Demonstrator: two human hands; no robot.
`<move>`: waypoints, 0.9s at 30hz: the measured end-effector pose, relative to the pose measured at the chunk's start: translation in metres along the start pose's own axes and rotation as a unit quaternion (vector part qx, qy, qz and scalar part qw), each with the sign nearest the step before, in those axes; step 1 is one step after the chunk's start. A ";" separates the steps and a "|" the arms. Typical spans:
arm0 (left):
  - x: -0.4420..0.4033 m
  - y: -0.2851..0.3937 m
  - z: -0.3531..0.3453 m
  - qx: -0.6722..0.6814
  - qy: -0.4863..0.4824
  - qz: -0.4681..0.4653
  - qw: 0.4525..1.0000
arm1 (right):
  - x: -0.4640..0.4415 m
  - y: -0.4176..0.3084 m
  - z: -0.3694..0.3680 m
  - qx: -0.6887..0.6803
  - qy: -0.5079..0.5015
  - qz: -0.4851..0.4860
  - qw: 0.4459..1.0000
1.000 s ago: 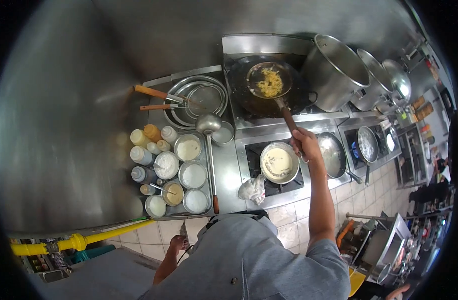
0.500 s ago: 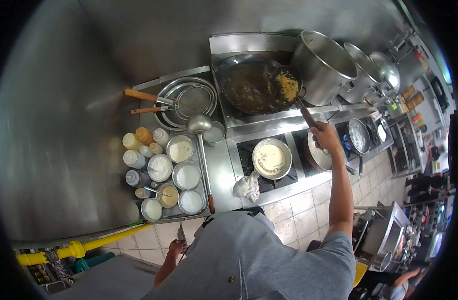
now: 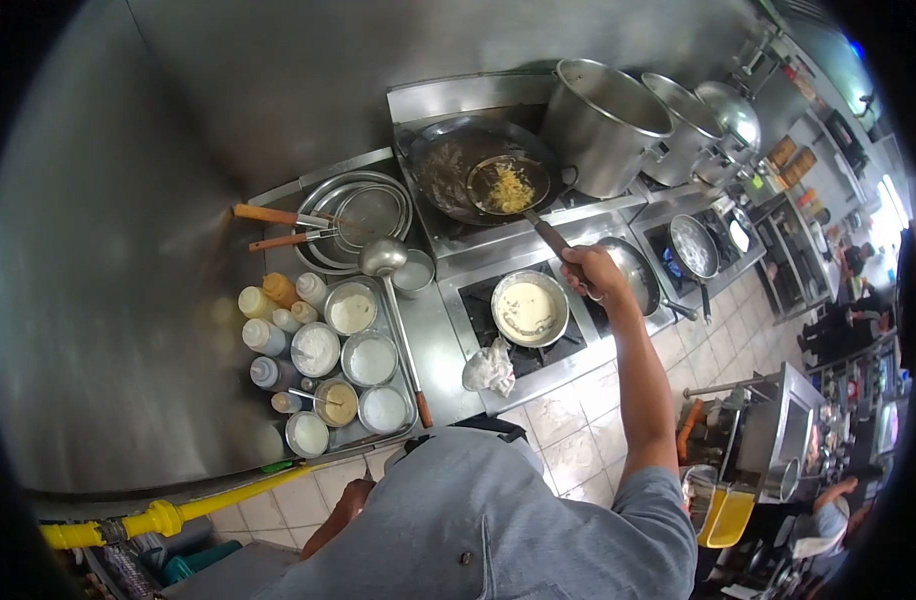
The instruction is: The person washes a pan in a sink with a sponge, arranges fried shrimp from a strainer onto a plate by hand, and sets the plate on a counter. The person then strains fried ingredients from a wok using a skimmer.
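My right hand (image 3: 591, 272) is closed around the dark handle of a strainer (image 3: 495, 200). Its round mesh bowl holds yellow fried bits (image 3: 511, 188) and sits low over the wok (image 3: 443, 165) of dark oil. I cannot tell whether the mesh is in the oil. Below the strainer, a metal bowl of pale batter (image 3: 530, 308) rests on a burner. Down at my side, near the counter's front edge, my left hand (image 3: 355, 497) has its fingers curled; my body partly covers it, and anything inside is hidden.
A long ladle (image 3: 384, 257) lies along a tray with several bowls and squeeze bottles. Stacked strainers (image 3: 323, 180) sit behind it. Large pots (image 3: 608, 130) stand right of the wok. A frying pan (image 3: 693, 247) is on a lit burner. Another person (image 3: 828, 520) is at the lower right.
The strainer has moved left and nearer, from the wok's right rim to over its middle. My right hand has come left and down with it. The view has shifted slightly.
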State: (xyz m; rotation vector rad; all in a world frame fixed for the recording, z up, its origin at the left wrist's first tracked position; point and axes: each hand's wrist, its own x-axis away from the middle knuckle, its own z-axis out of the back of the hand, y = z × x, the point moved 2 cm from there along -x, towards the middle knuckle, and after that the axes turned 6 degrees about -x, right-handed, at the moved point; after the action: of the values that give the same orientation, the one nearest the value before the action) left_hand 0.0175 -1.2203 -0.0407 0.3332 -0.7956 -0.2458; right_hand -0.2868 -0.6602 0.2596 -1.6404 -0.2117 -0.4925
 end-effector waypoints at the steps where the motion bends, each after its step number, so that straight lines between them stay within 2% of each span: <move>1: 0.001 -0.003 0.002 0.025 -0.013 0.038 0.999 | 0.000 0.003 -0.004 -0.025 -0.007 -0.005 1.000; 2: -0.005 -0.018 -0.005 0.025 -0.013 0.037 0.999 | -0.002 0.006 -0.004 -0.025 -0.007 -0.004 1.000; 4: -0.017 -0.049 -0.019 -0.073 0.068 -0.123 0.987 | -0.003 0.007 -0.008 -0.007 -0.027 -0.016 0.999; 5: -0.016 -0.056 -0.019 -0.079 0.095 -0.152 0.981 | -0.001 0.004 -0.014 -0.011 -0.025 -0.011 1.000; 8: -0.016 -0.074 -0.024 -0.099 0.072 -0.153 0.981 | 0.012 -0.015 -0.035 -0.025 -0.017 0.016 0.999; 9: -0.024 -0.084 -0.031 -0.095 0.011 -0.120 0.988 | 0.009 -0.019 -0.037 -0.037 -0.023 0.029 0.999; 10: -0.024 -0.089 -0.028 -0.102 0.009 -0.127 0.987 | 0.007 -0.028 -0.040 -0.040 -0.008 0.036 0.999; 11: -0.024 -0.094 -0.035 0.149 -0.047 0.045 0.987 | 0.010 -0.037 -0.046 -0.047 -0.003 0.048 0.998; 12: -0.020 -0.097 -0.044 0.384 -0.099 0.217 0.892 | 0.016 -0.044 -0.050 -0.053 0.001 0.058 0.997; 16: -0.014 -0.100 -0.053 0.406 -0.091 0.208 0.885 | 0.024 -0.055 -0.065 -0.081 -0.002 0.073 0.994; 21: -0.012 -0.092 -0.069 0.421 -0.072 0.209 0.880 | 0.016 -0.053 -0.069 -0.052 0.009 0.045 0.998; 23: -0.007 -0.094 -0.082 0.423 -0.070 0.202 0.880 | 0.003 -0.036 -0.071 -0.105 -0.016 0.034 0.994; 24: -0.009 -0.093 -0.087 0.272 -0.009 0.059 0.960 | -0.003 -0.028 -0.073 -0.133 -0.034 0.023 0.990; 25: -0.008 -0.094 -0.091 0.105 0.052 -0.086 0.989 | -0.007 -0.019 -0.076 -0.148 -0.046 0.011 0.988; 26: -0.005 -0.094 -0.091 0.101 0.051 -0.084 0.990 | -0.005 -0.014 -0.085 -0.163 -0.058 -0.001 0.985; 27: -0.004 -0.090 -0.091 -0.001 0.064 -0.134 0.989 | -0.004 -0.009 -0.095 -0.179 -0.042 -0.004 0.983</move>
State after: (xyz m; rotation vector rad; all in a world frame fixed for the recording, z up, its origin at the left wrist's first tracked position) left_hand 0.0734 -1.2833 -0.1369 0.4500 -0.6237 -0.4730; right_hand -0.3126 -0.7513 0.2710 -2.0149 -0.2000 -0.4872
